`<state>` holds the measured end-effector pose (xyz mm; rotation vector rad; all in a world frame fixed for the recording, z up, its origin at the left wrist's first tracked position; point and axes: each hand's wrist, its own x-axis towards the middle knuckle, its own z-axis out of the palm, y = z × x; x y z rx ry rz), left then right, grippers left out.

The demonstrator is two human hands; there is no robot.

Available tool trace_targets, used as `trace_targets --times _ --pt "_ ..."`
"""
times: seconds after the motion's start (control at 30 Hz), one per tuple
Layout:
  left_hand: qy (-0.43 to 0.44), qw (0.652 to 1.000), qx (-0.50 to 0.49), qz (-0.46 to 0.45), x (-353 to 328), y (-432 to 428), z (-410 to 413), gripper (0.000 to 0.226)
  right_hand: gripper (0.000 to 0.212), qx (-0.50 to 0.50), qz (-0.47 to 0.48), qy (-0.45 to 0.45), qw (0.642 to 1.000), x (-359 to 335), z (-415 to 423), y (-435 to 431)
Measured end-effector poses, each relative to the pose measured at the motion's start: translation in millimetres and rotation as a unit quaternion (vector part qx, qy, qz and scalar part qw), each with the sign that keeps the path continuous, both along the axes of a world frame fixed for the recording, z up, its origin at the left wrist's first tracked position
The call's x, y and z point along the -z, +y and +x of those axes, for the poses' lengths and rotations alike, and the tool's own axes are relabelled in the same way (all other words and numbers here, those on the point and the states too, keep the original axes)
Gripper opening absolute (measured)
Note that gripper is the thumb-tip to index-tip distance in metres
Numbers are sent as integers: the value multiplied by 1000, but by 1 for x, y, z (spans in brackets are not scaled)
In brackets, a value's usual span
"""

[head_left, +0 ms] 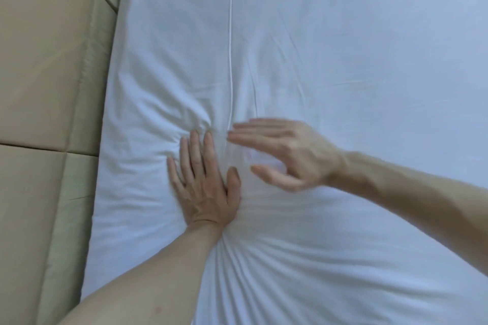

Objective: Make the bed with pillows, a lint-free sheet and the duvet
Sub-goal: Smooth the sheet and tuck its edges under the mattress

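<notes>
the white pillow (163, 60) lies lengthwise on the bed, running from 12 o'clock through the middle of the view toward 6 o'clock, with a thin piped seam (231, 34) down it from 12 o'clock to the centre. it looks soft and light. the cover dents and puckers wherever weight lands, and creases (264, 266) fan out toward 5 o'clock from under the left wrist. so it should plump or slide easily, though the loose cover will likely bunch if dragged. the better hold is probably at a corner or along the seamed edge, taking filling and cover together. the left hand (203, 187), just below centre toward 7 o'clock, lies flat with fingers spread and presses into the pillow, its grip open. the right hand (287, 153), just right of centre toward 4 o'clock, is blurred. its fingers are straight with the thumb apart, its grip open and holding nothing, and whether it touches the fabric i cannot tell. the smooth white sheet (383, 47) fills 1 to 3 o'clock; where the pillow ends and the sheet begins lower down is unclear. a beige padded headboard (47, 74) runs along 9 o'clock, touching the pillow's edge. no duvet is in view.
</notes>
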<state>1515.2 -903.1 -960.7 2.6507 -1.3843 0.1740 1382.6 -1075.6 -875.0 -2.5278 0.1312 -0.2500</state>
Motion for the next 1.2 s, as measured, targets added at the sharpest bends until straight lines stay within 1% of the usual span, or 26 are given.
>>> trace_targets --times 0.07,0.1,0.17,0.2,0.27,0.37,0.43,0.53,0.57,0.63,0.67,0.7,0.77,0.83,0.87,0.93,0.97,1.0,1.03,1.1,1.13,1.2 --pt "5 1000 3 5 -1 0 -2 78 56 131 -59 -24 989 -1 34 -58" --pt "6 1000 3 4 -1 0 -3 78 60 179 -78 -12 981 0 54 -86" --pt "9 1000 9 -2 -3 -2 -5 78 67 221 -102 37 969 7 84 -127" --pt "11 1000 11 -2 -3 -3 -3 78 65 216 -110 50 969 11 92 -135" --pt "11 1000 9 4 -2 -2 3 78 57 184 -120 42 975 19 95 -131" --pt "11 1000 8 15 -2 1 4 78 61 101 -91 23 990 21 73 -100" --pt "16 1000 11 4 -2 1 3 78 63 32 -77 25 996 23 43 -68" --pt "17 1000 8 -12 1 2 6 77 58 -51 -10 41 998 23 -23 3" --pt "19 1000 9 -18 3 2 6 76 54 -63 22 52 996 20 -47 29" --pt "25 999 8 -35 4 3 2 73 45 -51 74 57 994 13 -92 66" --pt "31 998 9 -49 4 4 0 73 44 -32 88 56 994 9 -110 69" --pt "40 997 11 -64 4 4 -2 72 44 4 81 45 996 4 -124 58" --pt "57 994 15 -89 2 0 -3 71 46 139 13 11 990 -3 -138 5" --pt "66 992 25 -107 6 0 -1 71 44 273 -66 -10 960 -7 -150 -63" --pt "69 991 33 -113 11 2 2 71 44 336 -81 -10 938 -6 -158 -89" --pt "86 987 48 -126 28 4 12 72 43 431 -67 9 900 7 -179 -105" --pt "101 985 53 -130 35 3 16 73 44 445 -54 14 894 14 -188 -96" --pt "112 984 55 -130 41 3 20 74 44 429 -37 16 902 17 -194 -79" --pt "116 984 54 -127 43 3 22 75 45 390 -14 16 921 18 -198 -54" --pt "100 987 40 -118 41 5 18 74 48 270 33 17 962 17 -205 8" --pt "88 989 37 -116 38 6 15 73 49 213 65 20 975 16 -208 45" --pt "72 989 48 -118 29 6 10 71 48 115 131 21 984 12 -213 119"
